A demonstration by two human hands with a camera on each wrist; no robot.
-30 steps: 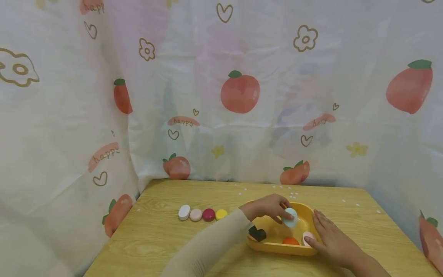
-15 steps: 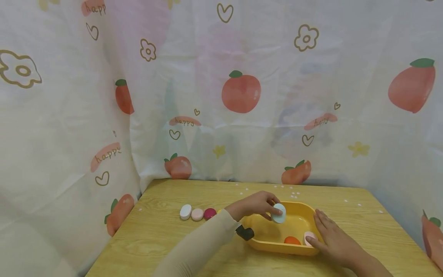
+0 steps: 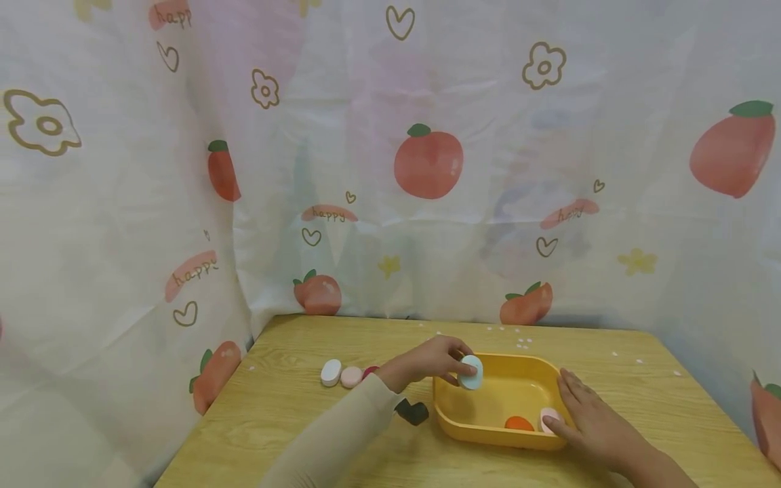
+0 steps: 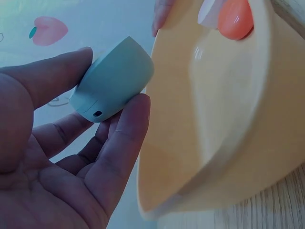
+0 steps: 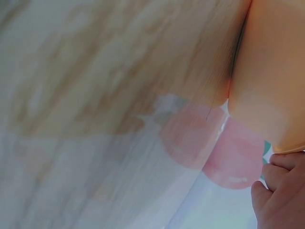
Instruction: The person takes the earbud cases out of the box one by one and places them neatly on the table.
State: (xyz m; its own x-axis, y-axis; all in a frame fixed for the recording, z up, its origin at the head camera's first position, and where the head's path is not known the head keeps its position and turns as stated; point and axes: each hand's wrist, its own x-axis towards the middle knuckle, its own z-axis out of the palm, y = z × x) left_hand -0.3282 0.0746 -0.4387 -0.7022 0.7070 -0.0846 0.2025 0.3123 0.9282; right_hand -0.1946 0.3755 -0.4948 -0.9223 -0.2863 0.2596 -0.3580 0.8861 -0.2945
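My left hand [image 3: 427, 359] pinches a pale blue, rounded case [image 3: 472, 373] between thumb and fingers, over the left end of a yellow tub [image 3: 482, 435]. In the left wrist view a small dark port shows on the underside of the case [image 4: 112, 78]. My right hand [image 3: 590, 423] rests on the tub's right side, fingers straight along the rim and thumb over the near corner. Inside, an orange rounded piece [image 3: 518, 423] and a pale pink one [image 3: 549, 419] lie near that corner, the thumb partly covering the pink one.
Left of the tub, a white case [image 3: 331, 373], a pale pink one [image 3: 351, 377] and a dark red one [image 3: 370, 372] stand in a row, partly behind my left arm. Small white bits [image 3: 522, 343] dot the table's back. A printed curtain [image 3: 366, 135] encloses the table.
My left hand has moved left with the pale blue case, from above the tub's middle to its left end. The right hand stays on the rim.
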